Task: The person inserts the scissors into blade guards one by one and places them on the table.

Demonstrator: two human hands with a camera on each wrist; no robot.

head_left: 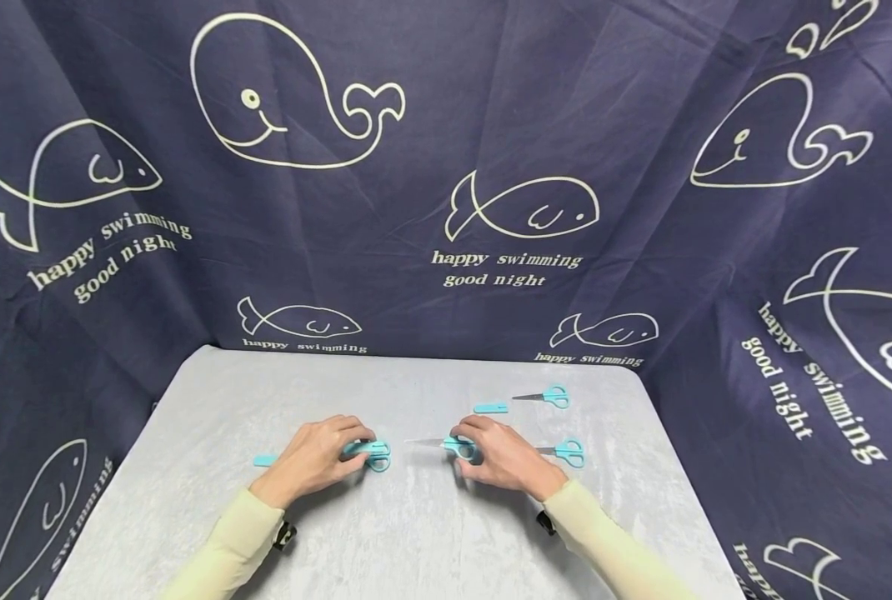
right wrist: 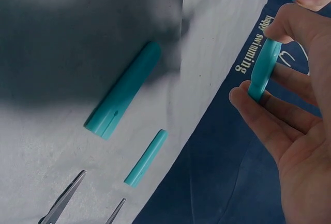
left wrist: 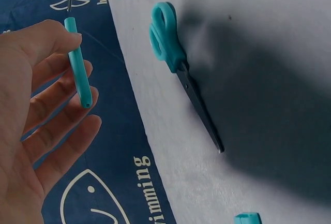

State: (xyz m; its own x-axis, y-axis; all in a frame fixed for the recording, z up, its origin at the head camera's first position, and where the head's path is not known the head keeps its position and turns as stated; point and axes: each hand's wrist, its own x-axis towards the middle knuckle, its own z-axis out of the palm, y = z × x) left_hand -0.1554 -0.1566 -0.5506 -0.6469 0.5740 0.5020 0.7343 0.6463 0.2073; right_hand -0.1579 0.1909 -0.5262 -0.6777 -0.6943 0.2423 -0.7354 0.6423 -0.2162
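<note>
With my left hand I am gripping a turquoise blade cover between thumb and fingers, and with my right hand I am holding the turquoise-handled scissors by their finger loops. What the coming move turns on, I judge, is how these two are lining up: the blades are pointing leftward out of my right grip, and the cover is lying ahead of their tips, with its open end facing them. The long axes are running nearly in line, and a small gap is keeping tips and cover apart. The cover is sitting within my left grip, so my left hand is the nearer to it; the loops are resting in my right. I am keeping both pieces raised above the grey table. Beneath my left hand a second pair of scissors is lying, with a spare cover showing beyond my left wrist. Below my right hand a wide cover is lying near a farther cover, and two more pairs are resting to the right: the rear scissors and the front scissors.
</note>
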